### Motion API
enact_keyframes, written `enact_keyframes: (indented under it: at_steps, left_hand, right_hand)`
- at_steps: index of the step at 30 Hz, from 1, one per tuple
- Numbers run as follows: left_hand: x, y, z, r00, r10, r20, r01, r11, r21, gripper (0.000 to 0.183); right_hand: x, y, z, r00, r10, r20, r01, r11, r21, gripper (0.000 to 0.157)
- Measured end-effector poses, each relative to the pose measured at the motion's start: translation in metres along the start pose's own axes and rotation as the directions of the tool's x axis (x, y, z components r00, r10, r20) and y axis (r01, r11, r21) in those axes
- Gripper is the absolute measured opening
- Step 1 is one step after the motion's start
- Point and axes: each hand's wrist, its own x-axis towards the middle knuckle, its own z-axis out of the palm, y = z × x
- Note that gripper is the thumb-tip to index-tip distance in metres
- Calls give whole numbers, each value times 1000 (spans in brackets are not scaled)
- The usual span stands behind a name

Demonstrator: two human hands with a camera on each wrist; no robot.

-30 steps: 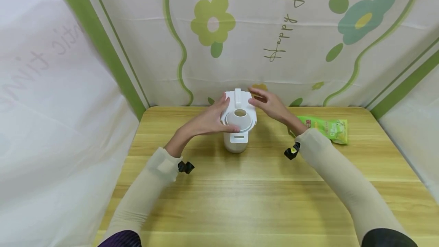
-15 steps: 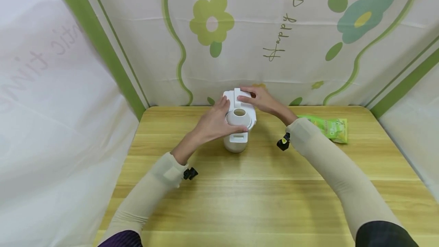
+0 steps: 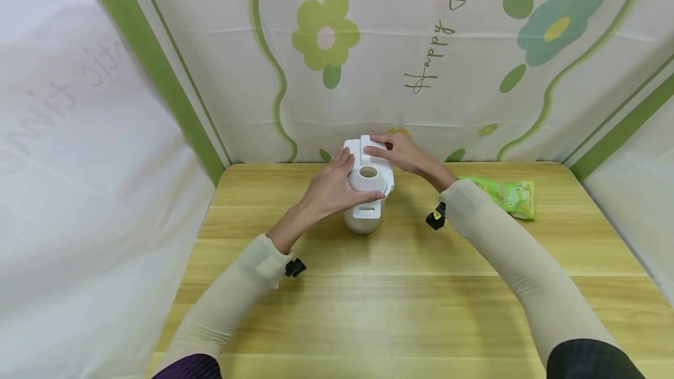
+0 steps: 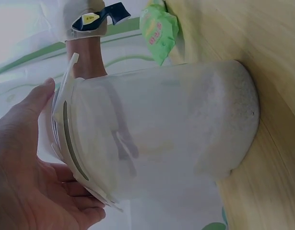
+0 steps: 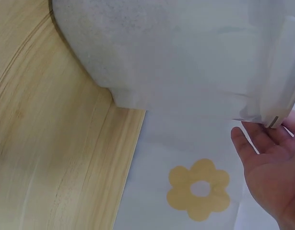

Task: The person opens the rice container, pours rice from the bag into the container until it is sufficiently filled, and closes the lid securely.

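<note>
A tall translucent storage container (image 4: pixel 152 129) stands upright on the table, with pale, fine-grained matter settled at its bottom. Its white lid (image 3: pixel 365 161) carries a round part (image 3: pixel 368 184) with a hole and a side clip (image 3: pixel 367 211) at the near end. My left hand (image 3: pixel 334 189) spans the lid from the left, thumb at the near side and fingers at the far side. At the back, my right hand (image 3: pixel 401 152) holds the lid's far end, its fingers curled at the edge beside the raised bar; the right wrist view shows the fingertips there.
A green printed packet (image 3: pixel 518 200) lies on the wooden table (image 3: pixel 368 297) to the right, partly behind the right forearm. A printed white cloth (image 3: pixel 210 75) hangs close behind the table's far edge, and cloth walls flank both sides.
My right hand has moved left onto the lid's far end and taken hold there. The left hand has shifted slightly right over the round part. The container stays in place.
</note>
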Motion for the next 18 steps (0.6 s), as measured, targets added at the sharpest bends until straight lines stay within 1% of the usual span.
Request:
enact_keyframes:
  at_steps: [5, 8, 13, 16, 18]
  left_hand:
    - [2, -7, -2, 1000, 12, 28, -10, 998, -60, 117]
    - [4, -15, -4, 998, 49, 33, -46, 995, -83, 115]
    - [6, -30, -9, 993, 114, 3, -113, 985, -133, 106]
    - [6, -38, -11, 992, 126, -23, -128, 975, -180, 103]
    - [6, -43, -12, 990, 129, -51, -137, 971, -194, 101]
  right_hand:
    - [-3, 1, 0, 1000, -3, -29, 2, 1000, -20, 68]
    - [-5, 2, 0, 999, 6, -46, -8, 999, -39, 71]
    - [-12, 0, -1, 996, 37, -85, -42, 997, -65, 73]
    - [-17, -1, -2, 993, 43, -106, -50, 997, -65, 72]
    - [-20, -1, -2, 992, 49, -119, -57, 996, -65, 71]
